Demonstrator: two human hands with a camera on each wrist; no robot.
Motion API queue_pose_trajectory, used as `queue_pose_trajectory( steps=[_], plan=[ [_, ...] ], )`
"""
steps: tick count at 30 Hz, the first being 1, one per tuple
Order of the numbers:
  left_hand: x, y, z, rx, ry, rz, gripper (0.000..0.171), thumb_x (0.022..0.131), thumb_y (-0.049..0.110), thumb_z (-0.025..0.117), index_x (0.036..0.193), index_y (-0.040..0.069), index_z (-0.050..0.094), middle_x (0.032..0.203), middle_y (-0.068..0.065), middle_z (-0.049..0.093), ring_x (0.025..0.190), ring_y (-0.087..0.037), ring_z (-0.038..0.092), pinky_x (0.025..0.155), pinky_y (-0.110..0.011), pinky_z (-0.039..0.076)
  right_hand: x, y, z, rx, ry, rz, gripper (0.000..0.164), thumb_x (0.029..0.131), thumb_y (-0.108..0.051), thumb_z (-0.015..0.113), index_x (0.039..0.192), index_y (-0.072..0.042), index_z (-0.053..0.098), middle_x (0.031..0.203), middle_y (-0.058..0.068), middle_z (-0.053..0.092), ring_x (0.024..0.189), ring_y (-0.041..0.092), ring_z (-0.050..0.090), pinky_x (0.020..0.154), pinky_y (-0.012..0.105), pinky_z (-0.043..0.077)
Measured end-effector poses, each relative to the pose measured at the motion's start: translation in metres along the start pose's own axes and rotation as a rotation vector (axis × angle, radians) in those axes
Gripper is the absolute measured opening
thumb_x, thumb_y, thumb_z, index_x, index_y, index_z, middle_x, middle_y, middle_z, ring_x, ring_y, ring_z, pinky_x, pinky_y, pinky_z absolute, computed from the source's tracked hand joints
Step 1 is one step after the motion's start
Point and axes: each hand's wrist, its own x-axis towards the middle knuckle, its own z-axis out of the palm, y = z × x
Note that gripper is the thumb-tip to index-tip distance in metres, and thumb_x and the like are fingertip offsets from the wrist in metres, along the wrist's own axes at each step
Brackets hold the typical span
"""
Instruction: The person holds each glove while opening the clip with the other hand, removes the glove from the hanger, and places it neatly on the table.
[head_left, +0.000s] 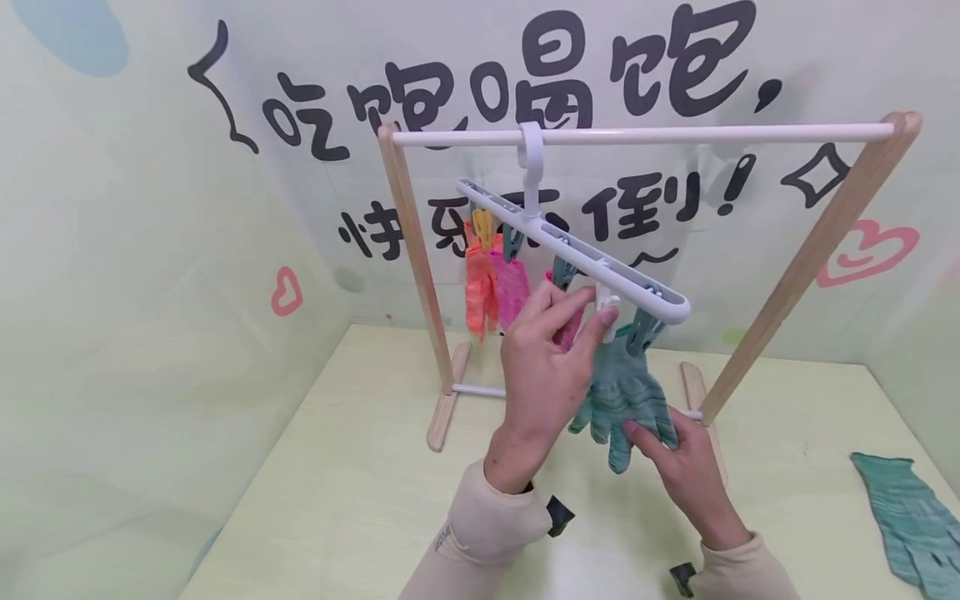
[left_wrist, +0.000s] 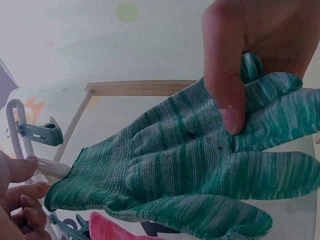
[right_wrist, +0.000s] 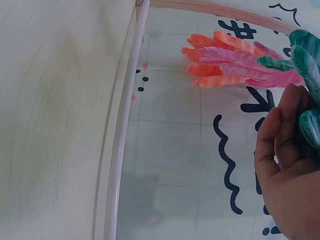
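Observation:
My left hand (head_left: 543,383) pinches a white clothespin (head_left: 606,304) under the near half of the hanger (head_left: 592,262). In the left wrist view the tip of this clothespin (left_wrist: 54,168) is right at the cuff of a green striped knit glove (left_wrist: 175,160). My right hand (head_left: 686,467) grips that glove (head_left: 626,387) by its finger end, thumb on top. In the right wrist view the right hand (right_wrist: 290,145) curls beside the green glove fingers. A teal clothespin (head_left: 643,331) hangs from the hanger's near end, overlapping the cuff in the head view.
The hanger hooks over a white rail (head_left: 675,134) between wooden posts (head_left: 810,267). Farther along hang an orange glove (head_left: 478,287) and a pink glove (head_left: 512,287), beside a yellow clothespin (head_left: 482,229). Another green glove (head_left: 911,521) lies on the table (head_left: 330,500) at right.

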Motion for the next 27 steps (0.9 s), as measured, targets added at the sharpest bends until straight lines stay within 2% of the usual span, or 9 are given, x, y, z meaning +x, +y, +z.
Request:
queue_pose_trajectory(
  steps=[4, 10, 14, 19, 27],
  plan=[
    [0.000, 0.000, 0.001, -0.004, -0.005, 0.003, 0.028, 0.095, 0.019, 0.077, 0.116, 0.001, 0.078, 0.082, -0.015, 0.048, 0.069, -0.014, 0.042, 0.057, -0.018, 0.031, 0.000, 0.002, -0.005, 0.000, 0.025, 0.009, 0.013, 0.092, -0.001, 0.070, 0.104, 0.002, 0.075, 0.086, -0.022, 0.071, 0.078, 0.000, 0.062, 0.072, 0.018, 0.053],
    [-0.001, -0.001, 0.002, -0.027, -0.003, -0.002, 0.026, 0.095, 0.017, 0.077, 0.116, 0.001, 0.078, 0.081, -0.015, 0.048, 0.069, -0.028, 0.047, 0.058, -0.018, 0.031, 0.001, 0.006, -0.009, 0.070, 0.029, -0.010, 0.014, 0.089, 0.007, 0.068, 0.102, 0.007, 0.074, 0.091, -0.023, 0.073, 0.085, -0.002, 0.067, 0.077, 0.015, 0.055],
    [-0.002, -0.001, 0.003, -0.037, 0.001, -0.001, 0.025, 0.096, 0.017, 0.076, 0.115, 0.002, 0.079, 0.081, -0.014, 0.048, 0.070, -0.026, 0.046, 0.058, -0.019, 0.031, 0.000, 0.009, -0.012, 0.139, 0.051, 0.008, 0.020, 0.087, 0.011, 0.066, 0.100, 0.000, 0.077, 0.093, -0.021, 0.075, 0.088, -0.003, 0.069, 0.078, 0.013, 0.054],
    [-0.002, 0.000, 0.004, -0.034, 0.004, 0.004, 0.025, 0.096, 0.018, 0.076, 0.115, 0.002, 0.079, 0.080, -0.012, 0.048, 0.069, -0.021, 0.045, 0.058, -0.019, 0.031, 0.001, 0.011, -0.016, 0.286, 0.072, -0.004, 0.040, 0.083, 0.018, 0.060, 0.097, -0.013, 0.080, 0.093, -0.015, 0.079, 0.087, -0.001, 0.073, 0.078, 0.012, 0.056],
    [-0.004, 0.001, 0.003, -0.044, 0.011, -0.014, 0.025, 0.095, 0.018, 0.077, 0.114, 0.002, 0.079, 0.080, -0.012, 0.047, 0.070, -0.030, 0.047, 0.058, -0.018, 0.030, 0.000, 0.009, -0.019, 0.393, 0.137, 0.000, 0.046, 0.076, 0.024, 0.052, 0.080, -0.013, 0.078, 0.078, -0.013, 0.076, 0.073, -0.002, 0.067, 0.068, 0.014, 0.054]
  ],
)
